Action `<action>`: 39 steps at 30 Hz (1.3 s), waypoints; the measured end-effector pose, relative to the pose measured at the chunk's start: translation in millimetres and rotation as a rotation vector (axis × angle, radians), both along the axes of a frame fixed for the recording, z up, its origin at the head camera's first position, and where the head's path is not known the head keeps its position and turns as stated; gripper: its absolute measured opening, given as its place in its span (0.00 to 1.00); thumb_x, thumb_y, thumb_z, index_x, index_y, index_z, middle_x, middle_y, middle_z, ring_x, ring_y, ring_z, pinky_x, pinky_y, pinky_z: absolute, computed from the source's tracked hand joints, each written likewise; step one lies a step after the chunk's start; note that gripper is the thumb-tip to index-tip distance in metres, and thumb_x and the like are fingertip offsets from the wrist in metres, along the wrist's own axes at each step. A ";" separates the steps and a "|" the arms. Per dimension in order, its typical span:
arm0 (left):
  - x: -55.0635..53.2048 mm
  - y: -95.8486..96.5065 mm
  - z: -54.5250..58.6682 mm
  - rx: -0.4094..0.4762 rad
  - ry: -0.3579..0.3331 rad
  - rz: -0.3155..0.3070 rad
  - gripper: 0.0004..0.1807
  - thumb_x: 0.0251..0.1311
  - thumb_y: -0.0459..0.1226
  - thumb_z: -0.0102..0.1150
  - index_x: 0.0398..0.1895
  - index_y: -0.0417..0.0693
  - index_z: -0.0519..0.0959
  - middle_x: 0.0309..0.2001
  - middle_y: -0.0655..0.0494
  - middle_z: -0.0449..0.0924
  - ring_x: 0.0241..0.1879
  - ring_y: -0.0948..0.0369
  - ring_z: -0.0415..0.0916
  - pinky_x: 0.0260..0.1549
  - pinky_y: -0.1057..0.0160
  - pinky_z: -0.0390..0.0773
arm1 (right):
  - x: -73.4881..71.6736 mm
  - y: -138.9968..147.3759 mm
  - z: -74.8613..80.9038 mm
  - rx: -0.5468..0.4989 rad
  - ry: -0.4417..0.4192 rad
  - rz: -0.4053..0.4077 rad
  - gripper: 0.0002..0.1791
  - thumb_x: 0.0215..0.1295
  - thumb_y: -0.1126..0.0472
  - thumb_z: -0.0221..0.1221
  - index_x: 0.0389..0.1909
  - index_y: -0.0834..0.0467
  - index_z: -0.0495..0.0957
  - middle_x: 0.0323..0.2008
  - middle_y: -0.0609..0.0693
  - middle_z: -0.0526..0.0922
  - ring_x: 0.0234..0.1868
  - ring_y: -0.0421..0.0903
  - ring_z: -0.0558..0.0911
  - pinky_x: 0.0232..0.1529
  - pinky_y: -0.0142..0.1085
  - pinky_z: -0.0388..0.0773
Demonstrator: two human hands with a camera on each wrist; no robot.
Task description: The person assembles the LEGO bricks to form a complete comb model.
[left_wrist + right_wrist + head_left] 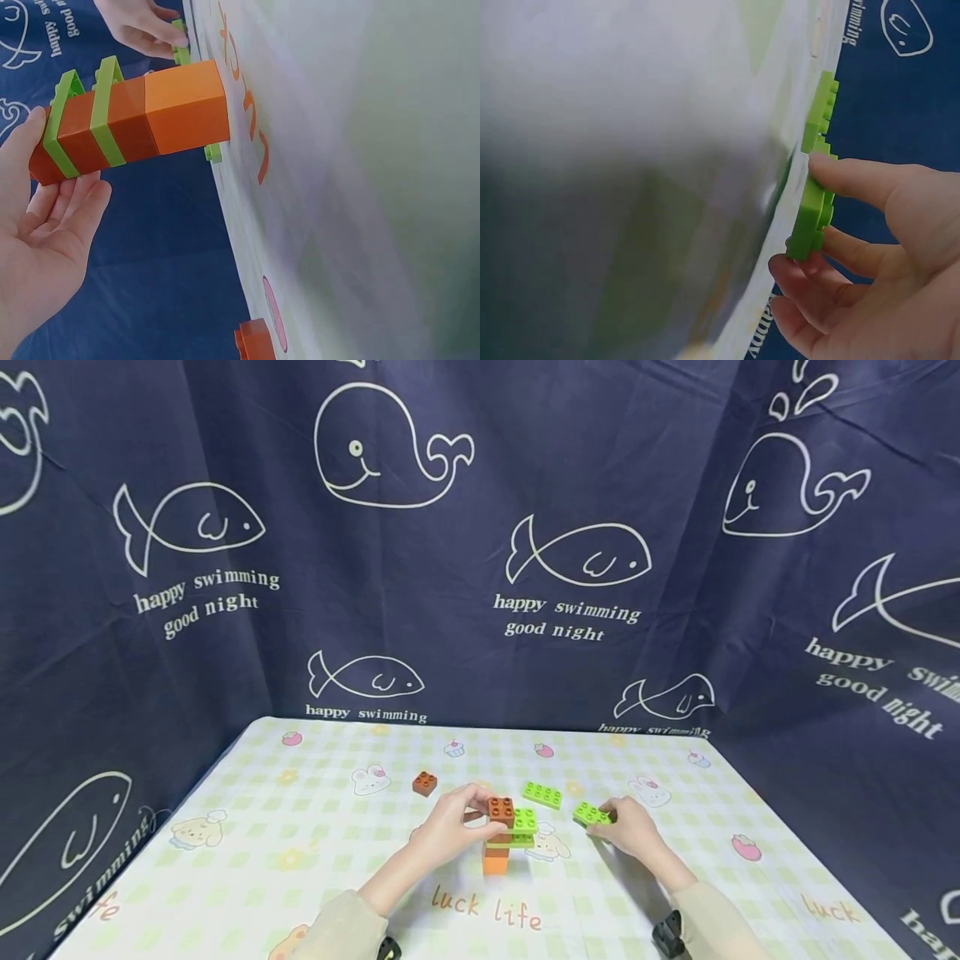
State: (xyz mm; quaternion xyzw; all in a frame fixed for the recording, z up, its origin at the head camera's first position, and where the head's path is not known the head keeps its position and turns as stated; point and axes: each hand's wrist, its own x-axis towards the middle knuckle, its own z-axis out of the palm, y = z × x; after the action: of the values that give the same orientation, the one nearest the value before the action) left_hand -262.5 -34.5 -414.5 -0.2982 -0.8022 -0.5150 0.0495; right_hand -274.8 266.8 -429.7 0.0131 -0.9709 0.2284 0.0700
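A tower of toy building bricks (pixel 496 861) stands upright, an orange block at its base. Above it, brown bricks alternate with two thin green bricks that jut out to the right, and a brown brick (pixel 500 811) tops the stack. My left hand (pixel 450 818) grips the tower near its top, thumb on one side and fingers on the other; the left wrist view shows the layers of the tower (pixel 184 105) from the side. To the right, my right hand (pixel 633 828) pinches a thin green brick (pixel 808 214) by its edges, low over the table, studs up.
Another green brick (pixel 542 793) lies behind the tower, toward the right hand. A loose brown brick (pixel 424 783) sits to the back left. The table (pixel 225 877) has a checked, printed cloth, and a dark blue curtain (pixel 465 560) with fish and whale drawings hangs behind.
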 end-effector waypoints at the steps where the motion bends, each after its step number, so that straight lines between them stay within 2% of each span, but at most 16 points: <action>1: 0.0 0.0 -0.1 0.001 -0.002 0.000 0.19 0.53 0.44 0.67 0.44 0.45 0.75 0.41 0.57 0.78 0.41 0.63 0.78 0.49 0.66 0.79 | 0.3 0.2 1.1 -0.004 0.009 0.006 0.26 0.48 0.58 0.68 0.44 0.72 0.77 0.35 0.59 0.79 0.36 0.51 0.77 0.42 0.50 0.76; 10: -1.4 0.0 -1.4 0.013 -0.017 -0.005 0.18 0.52 0.44 0.67 0.43 0.46 0.75 0.40 0.57 0.79 0.41 0.63 0.78 0.50 0.67 0.79 | 5.3 -1.5 16.1 -0.030 0.082 0.060 0.24 0.46 0.61 0.68 0.43 0.72 0.78 0.35 0.59 0.78 0.37 0.51 0.76 0.43 0.51 0.76; 17: -2.8 0.3 -2.8 0.028 -0.026 -0.013 0.19 0.52 0.43 0.68 0.44 0.45 0.76 0.40 0.56 0.79 0.41 0.62 0.78 0.49 0.67 0.79 | 8.4 -7.2 25.5 -0.039 0.092 0.068 0.24 0.48 0.61 0.68 0.44 0.70 0.78 0.38 0.59 0.79 0.39 0.53 0.77 0.46 0.53 0.75; 27: -2.0 0.1 -3.2 0.024 -0.032 -0.015 0.19 0.52 0.43 0.67 0.44 0.43 0.76 0.40 0.55 0.79 0.41 0.62 0.79 0.49 0.68 0.79 | 15.4 -18.0 47.1 -0.076 0.114 0.100 0.24 0.50 0.62 0.66 0.47 0.70 0.76 0.44 0.66 0.80 0.43 0.58 0.78 0.49 0.54 0.76; 39: -2.7 0.0 -4.9 0.020 -0.042 -0.014 0.19 0.52 0.43 0.67 0.44 0.43 0.77 0.39 0.55 0.80 0.42 0.61 0.79 0.49 0.68 0.79 | 22.4 -30.2 64.0 -0.065 0.167 0.139 0.21 0.50 0.62 0.66 0.46 0.68 0.78 0.41 0.61 0.81 0.40 0.54 0.79 0.44 0.49 0.78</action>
State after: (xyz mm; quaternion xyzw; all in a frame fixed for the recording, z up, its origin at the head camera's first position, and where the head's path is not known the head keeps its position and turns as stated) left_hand -265.2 -34.5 -419.4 -0.2925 -0.7958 -0.5292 0.0320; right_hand -252.4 236.6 -365.7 0.0969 -0.9506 0.2621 0.1353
